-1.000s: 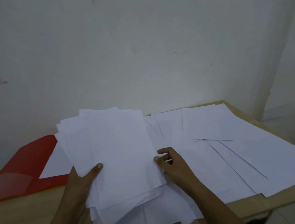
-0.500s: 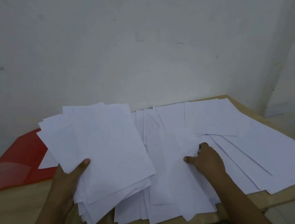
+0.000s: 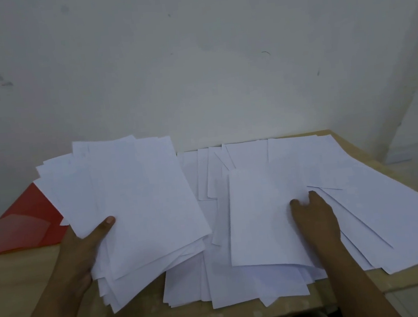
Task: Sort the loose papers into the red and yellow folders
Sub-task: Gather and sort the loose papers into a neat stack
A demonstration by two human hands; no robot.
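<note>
On the bench (image 3: 21, 286): loose papers (image 3: 366, 205) fanned across the right half; red folder (image 3: 26, 223) open at far left; no yellow folder seen. Your left hand (image 3: 82, 253) pinches a stack (image 3: 134, 201), thumb on top. Your right hand (image 3: 315, 221), nearest, pinches one sheet (image 3: 260, 218), long axis pointing away from you.

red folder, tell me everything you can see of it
The red folder lies flat at the table's far left, against the wall. It looks like glossy plastic, with a paler translucent inner pocket, so it seems open. The paper stack gripped by the left hand hides its right part.
</note>
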